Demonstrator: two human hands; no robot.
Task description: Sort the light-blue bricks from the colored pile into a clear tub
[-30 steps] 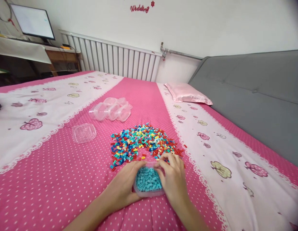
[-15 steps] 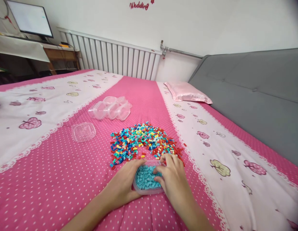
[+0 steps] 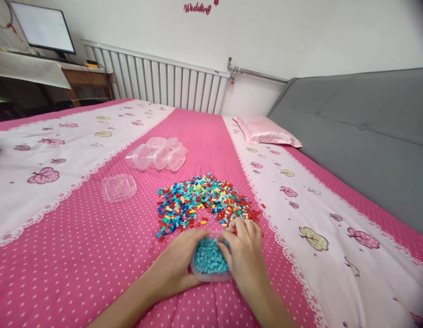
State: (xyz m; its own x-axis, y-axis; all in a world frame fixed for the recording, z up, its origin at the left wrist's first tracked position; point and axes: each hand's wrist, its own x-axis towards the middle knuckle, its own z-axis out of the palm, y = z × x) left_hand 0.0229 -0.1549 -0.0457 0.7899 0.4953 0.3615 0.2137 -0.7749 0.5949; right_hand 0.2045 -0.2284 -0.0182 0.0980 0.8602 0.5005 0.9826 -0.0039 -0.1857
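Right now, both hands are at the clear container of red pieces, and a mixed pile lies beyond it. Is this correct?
No: the head view shows turquoise pieces in the container, not red. The left hand and right hand are at it; the mixed pile lies beyond.

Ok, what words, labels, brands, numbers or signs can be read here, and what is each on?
"Wedding": red lettering on the white wall.
Screen: faint mark, too small and blurred to read.
Clear lid: faint marks, too blurred to read.
Bricks and tub: no readable text.
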